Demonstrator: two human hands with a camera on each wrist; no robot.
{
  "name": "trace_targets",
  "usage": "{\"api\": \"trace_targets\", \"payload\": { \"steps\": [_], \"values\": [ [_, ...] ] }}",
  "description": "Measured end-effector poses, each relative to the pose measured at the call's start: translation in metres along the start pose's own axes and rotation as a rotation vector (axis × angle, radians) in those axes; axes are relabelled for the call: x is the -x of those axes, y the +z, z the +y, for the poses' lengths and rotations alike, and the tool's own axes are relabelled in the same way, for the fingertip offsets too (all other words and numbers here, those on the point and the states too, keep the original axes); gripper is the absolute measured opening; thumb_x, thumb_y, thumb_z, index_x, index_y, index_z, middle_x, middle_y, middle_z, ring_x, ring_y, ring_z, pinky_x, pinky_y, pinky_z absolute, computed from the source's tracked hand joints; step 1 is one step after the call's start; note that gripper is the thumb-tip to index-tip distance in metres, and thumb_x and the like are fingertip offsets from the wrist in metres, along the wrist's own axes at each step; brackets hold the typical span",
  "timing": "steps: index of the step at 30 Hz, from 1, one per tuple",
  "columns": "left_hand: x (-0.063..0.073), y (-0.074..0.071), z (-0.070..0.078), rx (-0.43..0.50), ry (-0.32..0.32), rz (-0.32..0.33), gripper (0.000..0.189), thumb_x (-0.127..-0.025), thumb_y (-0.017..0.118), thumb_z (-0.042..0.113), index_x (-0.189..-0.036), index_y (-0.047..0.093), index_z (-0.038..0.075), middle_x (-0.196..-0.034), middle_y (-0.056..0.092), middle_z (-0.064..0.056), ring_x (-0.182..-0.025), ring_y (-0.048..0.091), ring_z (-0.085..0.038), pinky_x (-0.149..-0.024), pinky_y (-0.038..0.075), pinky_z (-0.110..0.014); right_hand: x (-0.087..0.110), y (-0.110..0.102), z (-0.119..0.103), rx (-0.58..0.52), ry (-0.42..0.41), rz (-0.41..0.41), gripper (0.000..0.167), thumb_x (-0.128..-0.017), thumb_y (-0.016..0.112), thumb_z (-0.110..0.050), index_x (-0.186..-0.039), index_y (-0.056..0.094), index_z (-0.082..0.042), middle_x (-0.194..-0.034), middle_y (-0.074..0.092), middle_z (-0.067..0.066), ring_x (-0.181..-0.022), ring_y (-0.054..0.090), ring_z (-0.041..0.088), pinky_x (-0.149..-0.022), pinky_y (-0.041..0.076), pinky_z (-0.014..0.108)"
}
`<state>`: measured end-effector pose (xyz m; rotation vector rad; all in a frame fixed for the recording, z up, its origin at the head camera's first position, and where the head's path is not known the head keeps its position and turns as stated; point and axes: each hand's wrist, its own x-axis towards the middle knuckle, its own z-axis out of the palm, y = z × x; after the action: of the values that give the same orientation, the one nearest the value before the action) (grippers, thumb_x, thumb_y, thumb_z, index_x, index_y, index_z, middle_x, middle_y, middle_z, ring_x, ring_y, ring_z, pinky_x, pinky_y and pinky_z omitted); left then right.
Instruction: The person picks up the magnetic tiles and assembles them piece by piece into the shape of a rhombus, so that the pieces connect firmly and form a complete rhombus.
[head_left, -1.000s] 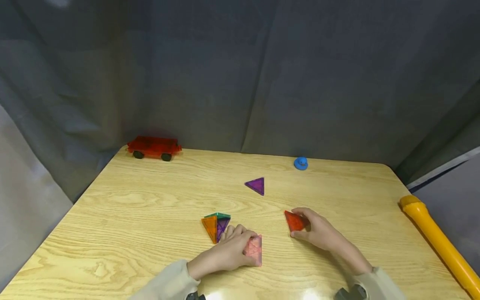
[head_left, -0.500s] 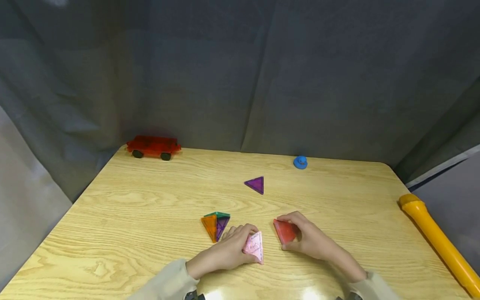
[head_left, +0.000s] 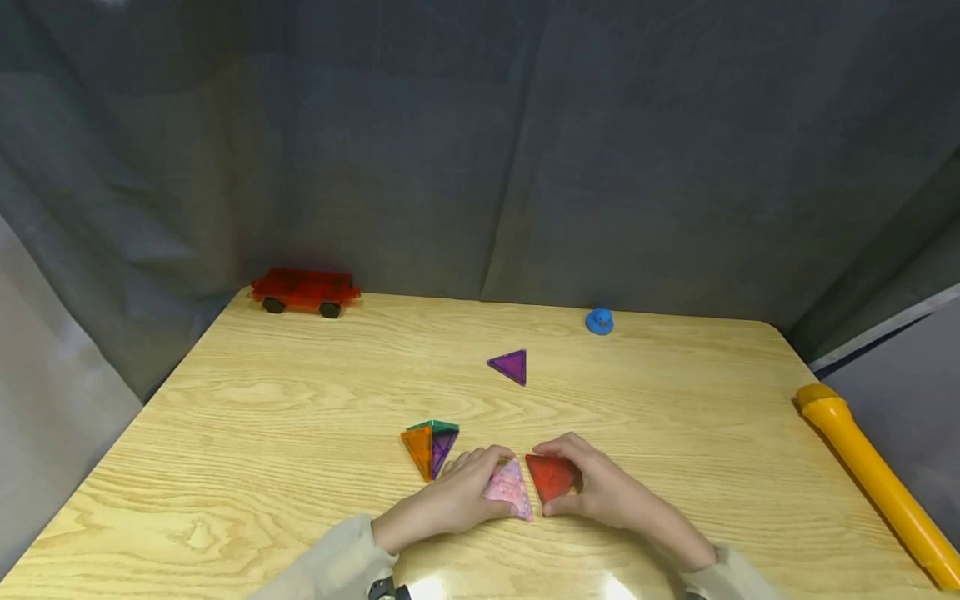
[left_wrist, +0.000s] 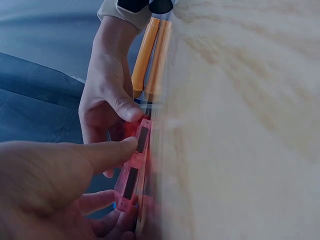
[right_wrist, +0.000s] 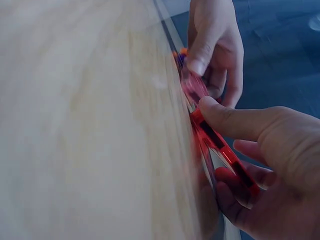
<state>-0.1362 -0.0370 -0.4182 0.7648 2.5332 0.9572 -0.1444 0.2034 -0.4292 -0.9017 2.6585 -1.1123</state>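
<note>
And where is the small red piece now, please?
In the head view, the red piece is low and right of centre, pinched by the right hand, just right of the pink piece.

Between the left fingers (left_wrist: 112, 153) we see a pink tile (head_left: 509, 490) of glossy, translucent plastic, and between the right fingers (right_wrist: 237, 122) a red tile (head_left: 549, 477) of similar plastic. Beneath the fingers we find a smooth, glossy tabletop (head_left: 300, 450) with wood grain; beyond them hangs a matt cloth curtain (head_left: 390, 167).

Left hand (head_left: 461, 493) pinching, right hand (head_left: 603, 489) pinching, 2 hands near each other, 2 forearms (head_left: 678, 535) angled inward
</note>
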Motion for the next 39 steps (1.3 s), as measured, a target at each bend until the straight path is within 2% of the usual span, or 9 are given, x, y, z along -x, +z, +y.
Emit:
{"api": "trace_targets", "payload": {
  "steps": [8, 14, 18, 22, 26, 30, 37, 39],
  "values": [
    [0.0, 0.0, 0.001, -0.014, -0.01, 0.01, 0.061, -0.087, 0.068, 0.036, -0.138, 0.045, 0.012, -0.131, 0.052, -0.008, -0.123, 0.046, -0.026, -0.102, 0.035, -0.047, -0.003, 0.007, -0.008, -0.022, -0.001, -0.012, 0.058, -0.071, 0.082, -0.026, -0.121, 0.056, -0.013, -0.113, 0.053, -0.001, -0.094, 0.054, 0.011, -0.075, 0.049, 0.023],
    [0.0, -0.001, 0.001, -0.011, -0.006, 0.001, 0.061, -0.087, 0.068, 0.036, -0.138, 0.045, 0.011, -0.13, 0.052, -0.008, -0.122, 0.046, -0.025, -0.101, 0.036, -0.046, -0.003, 0.009, -0.01, -0.028, -0.007, -0.006, 0.057, -0.071, 0.081, -0.028, -0.119, 0.055, -0.012, -0.11, 0.053, 0.0, -0.091, 0.054, 0.011, -0.072, 0.05, 0.023],
    [0.0, -0.002, 0.0, -0.019, -0.007, -0.003, 0.062, -0.086, 0.068, 0.037, -0.137, 0.046, 0.011, -0.128, 0.053, -0.007, -0.12, 0.047, -0.024, -0.101, 0.037, -0.044, -0.002, 0.008, -0.012, -0.015, -0.006, -0.012, 0.056, -0.072, 0.081, -0.029, -0.12, 0.056, -0.011, -0.112, 0.053, 0.001, -0.095, 0.055, 0.013, -0.075, 0.049, 0.024],
    [0.0, -0.003, -0.001, 0.006, -0.012, -0.024, 0.067, -0.083, 0.072, 0.037, -0.139, 0.045, 0.011, -0.131, 0.052, -0.008, -0.126, 0.044, -0.028, -0.105, 0.033, -0.05, -0.001, 0.006, -0.013, 0.002, 0.02, -0.032, 0.062, -0.073, 0.081, -0.031, -0.125, 0.055, -0.008, -0.113, 0.054, 0.001, -0.094, 0.052, 0.012, -0.076, 0.046, 0.022],
    [0.0, -0.004, -0.002, 0.019, -0.011, -0.028, 0.068, -0.08, 0.075, 0.033, -0.138, 0.046, 0.013, -0.124, 0.053, -0.004, -0.118, 0.048, -0.021, -0.101, 0.037, -0.044, 0.0, 0.004, -0.014, 0.04, 0.036, -0.05, 0.068, -0.074, 0.08, -0.033, -0.129, 0.054, -0.003, -0.111, 0.053, 0.0, -0.091, 0.049, 0.01, -0.077, 0.046, 0.023],
    [0.0, -0.005, -0.003, 0.018, -0.004, -0.029, 0.068, -0.081, 0.075, 0.033, -0.139, 0.046, 0.012, -0.118, 0.055, -0.002, -0.109, 0.051, -0.016, -0.095, 0.043, -0.038, -0.001, 0.004, -0.014, 0.086, 0.041, -0.058, 0.065, -0.075, 0.08, -0.032, -0.128, 0.056, -0.003, -0.11, 0.054, -0.002, -0.097, 0.052, 0.012, -0.084, 0.047, 0.028],
    [0.0, -0.01, -0.004, 0.065, 0.011, -0.045, 0.066, -0.081, 0.075, 0.032, -0.138, 0.048, 0.01, -0.128, 0.055, -0.01, -0.118, 0.051, -0.025, -0.099, 0.043, -0.045, -0.001, 0.005, -0.014, 0.082, 0.071, -0.071, 0.064, -0.074, 0.081, -0.035, -0.125, 0.059, -0.004, -0.106, 0.054, -0.003, -0.095, 0.053, 0.011, -0.082, 0.047, 0.027],
    [0.0, -0.011, -0.004, 0.083, 0.022, -0.048, 0.064, -0.082, 0.075, 0.031, -0.136, 0.05, 0.009, -0.127, 0.056, -0.01, -0.117, 0.052, -0.025, -0.098, 0.043, -0.044, -0.002, 0.005, -0.014, 0.084, 0.08, -0.073, 0.065, -0.073, 0.081, -0.036, -0.125, 0.059, -0.004, -0.105, 0.054, -0.003, -0.095, 0.053, 0.011, -0.082, 0.047, 0.027]
  ]
}}
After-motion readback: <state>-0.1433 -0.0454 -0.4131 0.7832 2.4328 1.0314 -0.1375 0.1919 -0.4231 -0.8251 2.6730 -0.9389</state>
